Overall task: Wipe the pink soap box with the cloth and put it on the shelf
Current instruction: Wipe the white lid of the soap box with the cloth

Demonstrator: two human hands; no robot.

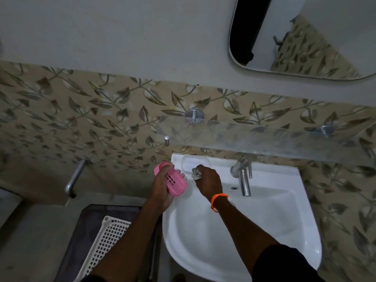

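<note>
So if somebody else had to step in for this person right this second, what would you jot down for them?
Left hand: grips the pink soap box, held up just left of the sink.
Right hand: holds the bunched cloth over the sink's back left corner, near the moulded soap recess.
Cloth and box are apart, not touching now.
Done: both things are in hand. Whether any wiping has happened cannot be told.
Left: wipe the box with the cloth, then set it on the glass shelf above the tap.
</note>
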